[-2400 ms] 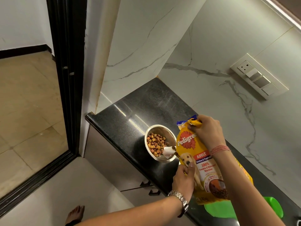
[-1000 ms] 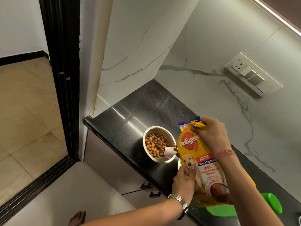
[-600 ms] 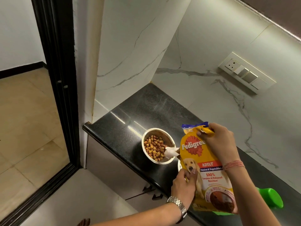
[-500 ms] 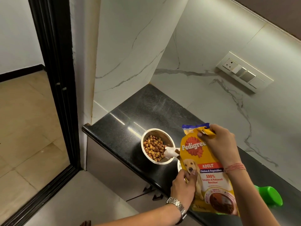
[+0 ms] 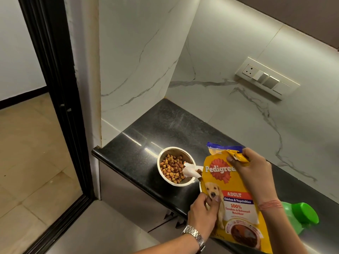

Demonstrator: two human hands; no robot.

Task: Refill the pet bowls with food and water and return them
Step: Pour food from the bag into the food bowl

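Observation:
A steel pet bowl (image 5: 165,176) stands near the left end of the black counter (image 5: 165,125), holding brown kibble (image 5: 171,168). A yellow Pedigree food bag (image 5: 236,200) is tilted beside it, its torn white corner (image 5: 190,171) over the bowl's right rim. My left hand (image 5: 203,215) grips the bag's lower left edge. My right hand (image 5: 251,173) pinches its folded top. The rim of a second bowl (image 5: 200,186) peeks out behind the bag; the rest of it is hidden.
A green bottle (image 5: 300,217) lies on the counter to the right, partly behind my right arm. Marble walls close the counter's back and left. A switch panel (image 5: 267,77) is on the back wall. A black door frame (image 5: 55,99) stands left.
The bag stays tilted at the bowl with both hands holding it as before. The view has drifted so the counter sits lower in the frame. Kibble level looks about the same.

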